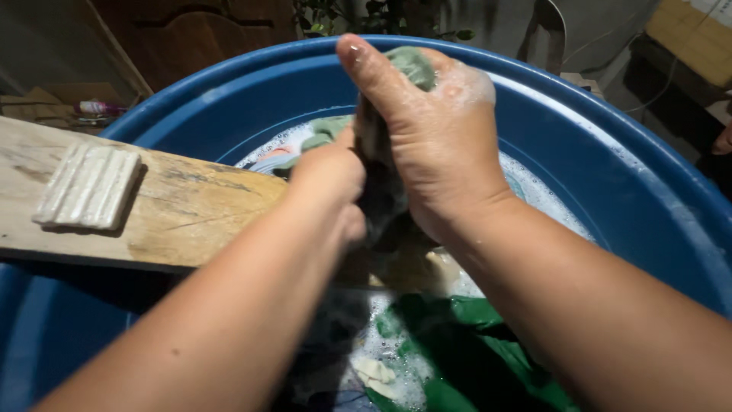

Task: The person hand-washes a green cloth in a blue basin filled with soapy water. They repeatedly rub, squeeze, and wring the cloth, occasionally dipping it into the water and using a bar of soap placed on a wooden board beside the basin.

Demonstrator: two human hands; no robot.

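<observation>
Your right hand (438,145) has its fingers clamped around a wet, dark grey-green cloth (381,175), thumb stretched up toward twelve o'clock and suds on the knuckles; a lighter green fold of the cloth pokes out above the fist. Your left hand (329,177) is closed on the same cloth just at nine o'clock of the right, the two fists touching, with the cloth twisted between them. The cloth hangs over the inner end of a worn wooden plank (183,210) that lies across the big blue tub (610,175) from nine o'clock toward the centre. On the plank, well apart from your hands at nine o'clock, rests a ribbed pale soap bar (89,187). Below your wrists, at six o'clock, a bright green garment (473,351) soaks in foamy water (534,191), and more pale laundry shows at twelve o'clock past your fists. Beyond the rim the room is dim: dark wooden furniture (191,38) at eleven o'clock, leafy plants (366,15) at twelve.
</observation>
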